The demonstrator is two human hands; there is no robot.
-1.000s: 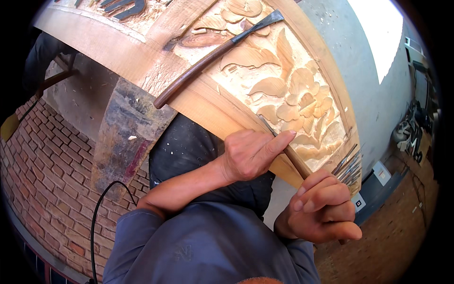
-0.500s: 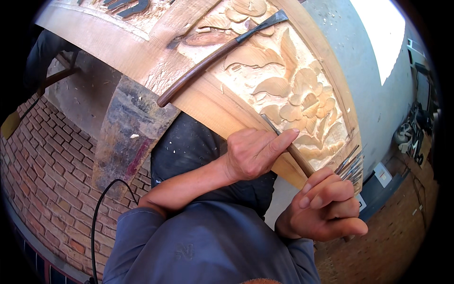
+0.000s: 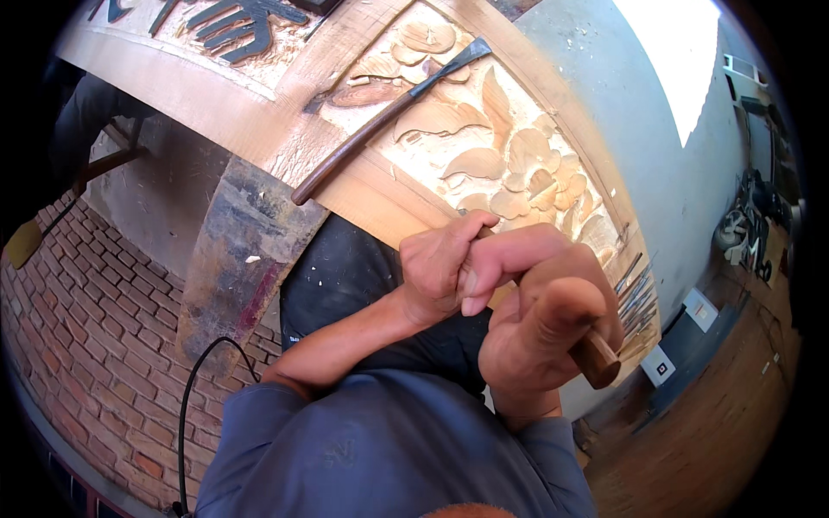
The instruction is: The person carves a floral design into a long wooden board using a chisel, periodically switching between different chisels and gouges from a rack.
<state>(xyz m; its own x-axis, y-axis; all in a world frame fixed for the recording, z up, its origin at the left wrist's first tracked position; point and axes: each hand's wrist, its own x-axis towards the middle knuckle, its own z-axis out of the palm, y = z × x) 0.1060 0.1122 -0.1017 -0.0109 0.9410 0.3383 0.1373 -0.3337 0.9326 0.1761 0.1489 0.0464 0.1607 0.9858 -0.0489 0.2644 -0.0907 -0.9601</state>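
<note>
My left hand (image 3: 439, 269) is closed around the front part of a carving chisel, near the edge of a carved wooden panel (image 3: 393, 203). Right against it, my right hand (image 3: 546, 315) wraps the chisel's wooden handle (image 3: 596, 359), whose butt sticks out below the palm. My fingers hide most of the chisel, and its cutting end cannot be made out. Raised flowers and leaves (image 3: 540, 173) stand out from the panel's pale, cut-back ground. Across the carving lies a long-handled chisel (image 3: 363, 134) with a flared metal blade, touched by neither hand.
Several slim carving tools (image 3: 636, 298) lie at the panel's right end. Dark raised shapes (image 3: 246, 26) and wood shavings are at the far left. A stained board (image 3: 246, 246) sits beside my leg, with a black cable (image 3: 184, 414) over the brick floor (image 3: 95, 319).
My right hand has moved left and forward, up against the left hand, and now wraps the chisel's handle. My left index finger, stretched out before, is curled. The view has shifted slightly.
</note>
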